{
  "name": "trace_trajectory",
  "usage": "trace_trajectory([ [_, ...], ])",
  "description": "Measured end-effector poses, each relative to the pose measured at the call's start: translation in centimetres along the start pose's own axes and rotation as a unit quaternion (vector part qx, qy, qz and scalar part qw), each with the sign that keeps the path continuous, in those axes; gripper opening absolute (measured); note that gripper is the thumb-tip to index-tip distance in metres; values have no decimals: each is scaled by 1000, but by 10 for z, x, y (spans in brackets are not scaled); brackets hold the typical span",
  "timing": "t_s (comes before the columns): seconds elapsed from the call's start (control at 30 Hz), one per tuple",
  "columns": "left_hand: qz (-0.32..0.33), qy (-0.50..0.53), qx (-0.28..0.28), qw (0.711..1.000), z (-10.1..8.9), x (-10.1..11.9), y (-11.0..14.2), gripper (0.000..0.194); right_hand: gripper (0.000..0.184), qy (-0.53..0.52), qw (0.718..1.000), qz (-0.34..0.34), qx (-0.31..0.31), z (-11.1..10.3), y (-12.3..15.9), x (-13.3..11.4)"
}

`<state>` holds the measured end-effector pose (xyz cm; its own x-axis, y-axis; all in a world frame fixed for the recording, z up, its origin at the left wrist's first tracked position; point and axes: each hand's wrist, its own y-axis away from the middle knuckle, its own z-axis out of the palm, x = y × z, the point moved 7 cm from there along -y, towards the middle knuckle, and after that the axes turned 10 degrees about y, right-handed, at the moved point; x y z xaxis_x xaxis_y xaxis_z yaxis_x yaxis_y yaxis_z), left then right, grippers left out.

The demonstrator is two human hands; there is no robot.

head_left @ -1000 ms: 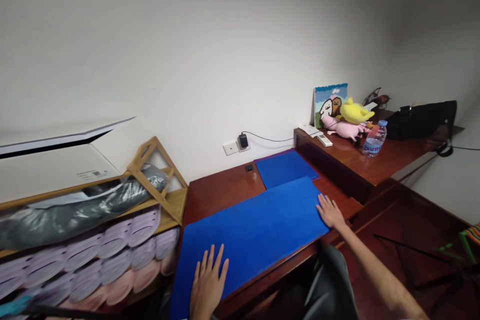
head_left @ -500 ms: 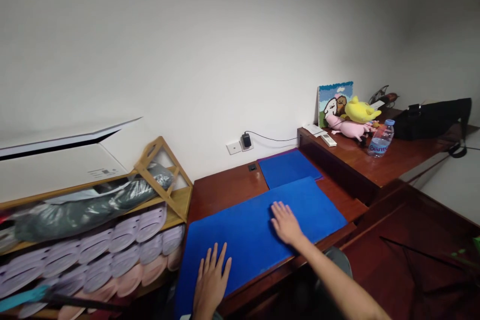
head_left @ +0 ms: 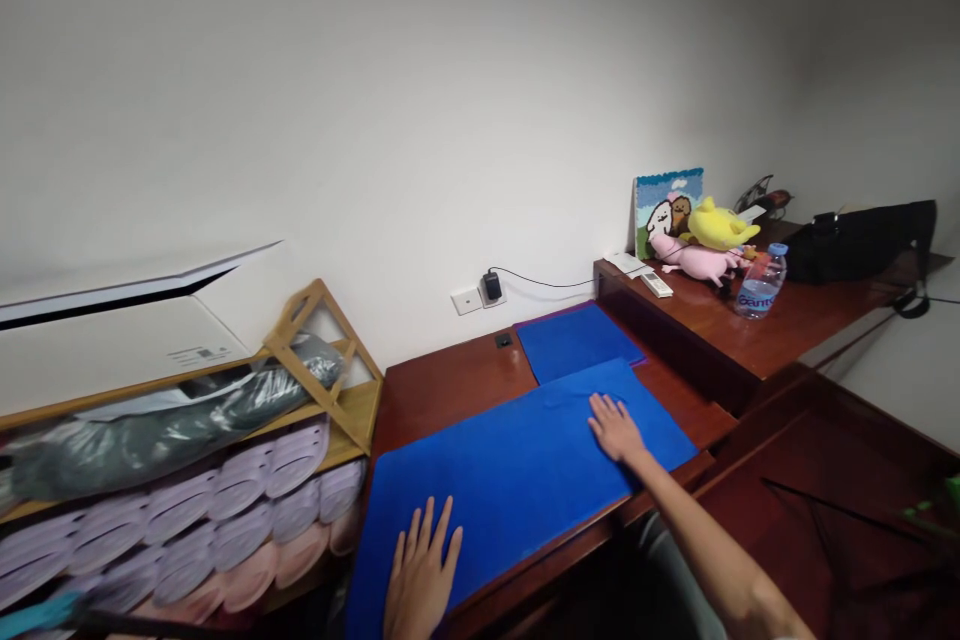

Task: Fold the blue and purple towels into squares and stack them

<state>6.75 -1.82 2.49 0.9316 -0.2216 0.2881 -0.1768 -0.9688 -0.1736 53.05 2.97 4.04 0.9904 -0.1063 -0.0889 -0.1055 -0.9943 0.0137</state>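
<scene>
A large blue cloth point(head_left: 510, 460) lies spread over the front of the brown wooden desk point(head_left: 442, 375). My left hand point(head_left: 422, 565) rests flat on its near left part, fingers spread. Toward the cloth's right end, my right hand point(head_left: 616, 428) lies palm down with fingers stretched out, and slight wrinkles show in the cloth beside it. Neither hand holds anything. Behind, a smaller folded blue cloth point(head_left: 577, 338) with a purple edge lies on the desk, partly overlapped by the large one.
On the raised right side are a water bottle point(head_left: 761, 285), plush toys point(head_left: 701, 260), a remote point(head_left: 657, 284) and a black bag point(head_left: 862, 245). At left stands a wooden rack point(head_left: 364, 410) with slippers point(head_left: 240, 490). A black charger point(head_left: 492, 285) is plugged into the wall.
My right hand has slid right across the large blue cloth, and small wrinkles have appeared near it. My left hand stays in nearly the same place.
</scene>
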Motion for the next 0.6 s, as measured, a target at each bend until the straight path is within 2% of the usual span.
trace_trajectory([
  [0.07, -2, -2, -5, 1000, -1, 1, -1, 66, 67, 25, 997, 72, -22, -5, -5, 56],
  [0.1, -4, -4, -8, 1000, -1, 1, -1, 67, 68, 32, 994, 97, -29, -7, -7, 76],
  [0.17, -11, -10, -18, 1000, 1, 0, 0, 68, 70, 35, 991, 121, -34, -7, -9, 99],
  [0.3, -19, -6, -31, 999, 4, -6, 0, 68, 73, 29, 993, 112, -19, 0, -10, 105],
  [0.37, -13, 5, -17, 1000, -2, -10, -9, 65, 73, 29, 993, 109, -13, 4, -10, 103],
  [0.43, -9, 8, 13, 1000, -15, -18, -28, 64, 73, 32, 993, 109, -12, 7, -11, 102],
  [0.53, -15, -6, 62, 998, -39, -37, -72, 65, 73, 37, 993, 109, -14, 9, -12, 102],
  [0.6, -32, -17, 62, 997, -46, -54, -101, 66, 73, 41, 993, 108, -16, 11, -12, 104],
])
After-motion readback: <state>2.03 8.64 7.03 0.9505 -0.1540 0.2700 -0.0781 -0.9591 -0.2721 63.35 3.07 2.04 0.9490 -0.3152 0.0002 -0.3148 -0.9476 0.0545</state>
